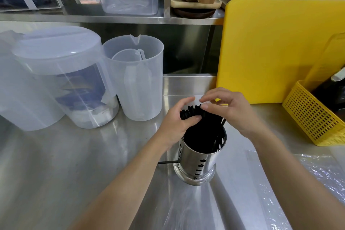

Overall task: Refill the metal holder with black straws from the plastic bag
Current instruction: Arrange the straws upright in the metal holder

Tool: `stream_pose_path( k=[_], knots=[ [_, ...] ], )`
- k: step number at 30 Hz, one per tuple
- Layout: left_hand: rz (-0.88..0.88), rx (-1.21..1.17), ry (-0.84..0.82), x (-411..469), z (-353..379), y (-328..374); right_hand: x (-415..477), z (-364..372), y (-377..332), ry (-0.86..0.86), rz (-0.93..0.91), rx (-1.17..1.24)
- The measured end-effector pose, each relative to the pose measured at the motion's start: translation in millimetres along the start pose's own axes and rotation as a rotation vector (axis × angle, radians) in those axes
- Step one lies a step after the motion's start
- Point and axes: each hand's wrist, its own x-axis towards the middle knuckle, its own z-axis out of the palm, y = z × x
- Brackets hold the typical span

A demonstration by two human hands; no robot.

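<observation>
Standing upright on the steel counter (56, 164), the metal holder (197, 158) was packed with black straws (197, 119) whose tops fanned out above its rim. The left hand (177, 125) gripped the bundle from the left, thumb curled across the straw tops and fingers wrapped behind. The right hand (229, 110) hovered at the upper right of the bundle, fingers bent narrow and pinching at the tips of the straws. One loose straw (168, 162) lay flat on the counter, touching the holder's left side. The plastic bag (308, 183) lay crumpled along the counter's lower right edge, beside the right forearm. Open counter stretched left of the holder. Two clear jugs (134, 80) stood well apart to the upper left. A yellow cutting board (270, 46) leaned behind the hands, and a yellow basket (309, 115) sat near the right edge.
</observation>
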Motion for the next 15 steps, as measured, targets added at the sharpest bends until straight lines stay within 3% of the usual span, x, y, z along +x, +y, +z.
stream_pose_path(
  k=[8, 15],
  knots=[
    [0.024, -0.018, -0.026, 0.1, -1.3, 1.4, 20.1, 20.4, -16.3, -0.131, -0.041, -0.416],
    [0.078, -0.047, -0.005, -2.0, -11.2, 6.0, 25.1, 13.0, -26.1, -0.083, -0.089, -0.363]
  ],
)
